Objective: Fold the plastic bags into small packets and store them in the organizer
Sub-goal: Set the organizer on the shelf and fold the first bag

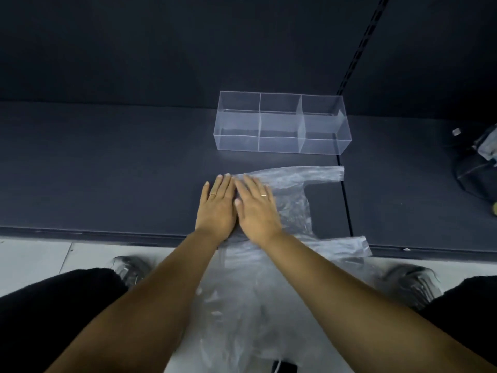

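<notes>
Plastic bag [293,211] crosswise, handles [322,175] seemingly pointing right

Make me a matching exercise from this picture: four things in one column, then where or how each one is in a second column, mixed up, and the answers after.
Column one
1. organizer
2. plastic bag
3. left hand and right hand
4. shoes

Column two
A. on the pale floor
B. flat, side by side, fingers straight
C. draped over the front edge of the dark shelf
D. clear, standing behind the bag, nothing visible inside

Pairs: 1-D, 2-C, 3-B, 4-A
</notes>
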